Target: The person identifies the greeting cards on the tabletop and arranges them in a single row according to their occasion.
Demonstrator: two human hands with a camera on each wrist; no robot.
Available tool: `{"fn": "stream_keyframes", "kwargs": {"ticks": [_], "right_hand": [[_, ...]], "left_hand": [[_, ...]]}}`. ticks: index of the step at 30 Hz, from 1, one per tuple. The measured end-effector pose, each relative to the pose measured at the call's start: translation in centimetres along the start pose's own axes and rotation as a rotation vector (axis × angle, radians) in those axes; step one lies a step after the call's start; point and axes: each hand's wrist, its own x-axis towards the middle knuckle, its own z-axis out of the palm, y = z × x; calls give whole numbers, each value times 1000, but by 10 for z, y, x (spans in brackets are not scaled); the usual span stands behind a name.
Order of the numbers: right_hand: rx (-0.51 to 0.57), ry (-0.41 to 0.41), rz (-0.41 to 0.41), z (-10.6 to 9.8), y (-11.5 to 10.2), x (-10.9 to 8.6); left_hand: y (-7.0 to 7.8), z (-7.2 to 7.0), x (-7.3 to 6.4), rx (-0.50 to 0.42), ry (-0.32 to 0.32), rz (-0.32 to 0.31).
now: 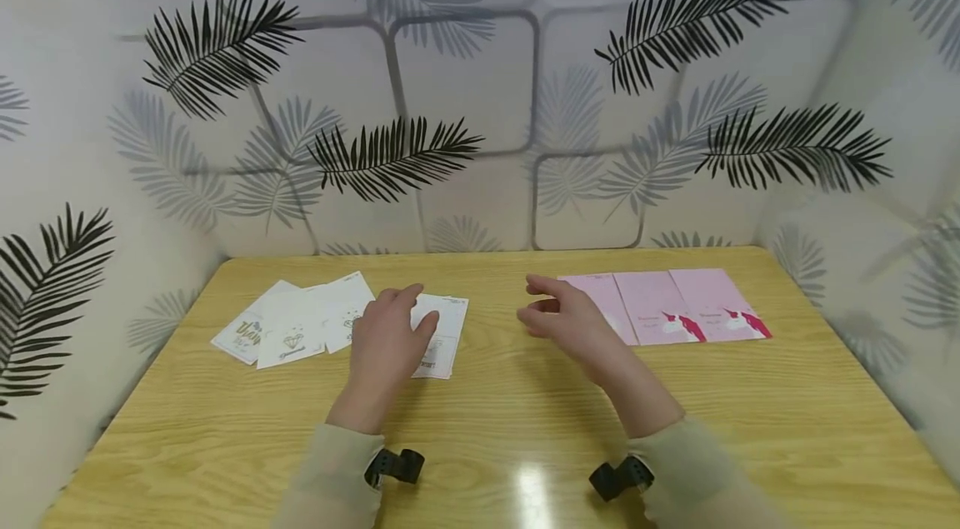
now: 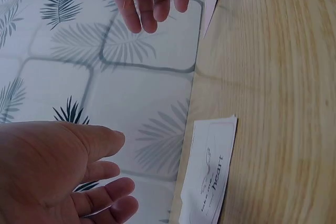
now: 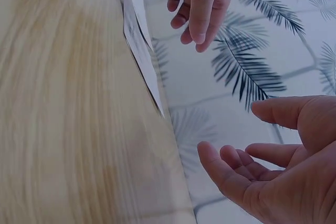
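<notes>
In the head view my left hand (image 1: 386,341) is held over the table with its fingers loosely bent and holding nothing. Just beyond and partly behind it lies a white card (image 1: 450,321), whose print includes "heart" in the left wrist view (image 2: 207,177). My right hand (image 1: 573,329) hovers farther right, thumb and fingers apart with nothing between them. It partly covers the leftmost pink card (image 1: 600,296). Two more pink cards, a middle one (image 1: 648,304) and a right one (image 1: 712,300), lie beside it, each with a white and dark-pink figure at its lower corner.
At the left lie a white card with gold lettering (image 1: 243,337), a white card with a diamond and key drawing (image 1: 292,321) and another white card (image 1: 347,300), partly overlapping. The wooden table (image 1: 480,429) backs onto a leaf-patterned covering (image 1: 480,204).
</notes>
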Motion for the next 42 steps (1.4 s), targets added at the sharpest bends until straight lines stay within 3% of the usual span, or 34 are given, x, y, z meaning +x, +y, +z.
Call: {"fn": "stream_keyframes", "kwargs": {"ticks": [8, 22, 30, 42], "right_hand": [[88, -25, 38, 32, -1, 8], [128, 14, 78, 68, 2, 17], [183, -9, 109, 78, 4, 20], [181, -80, 115, 79, 3, 16]], "left_hand": [[-18, -3, -5, -35, -27, -45], [-37, 12, -7, -29, -62, -82], [-48, 15, -7, 3, -83, -85], [-49, 20, -7, 65, -128, -85]]}}
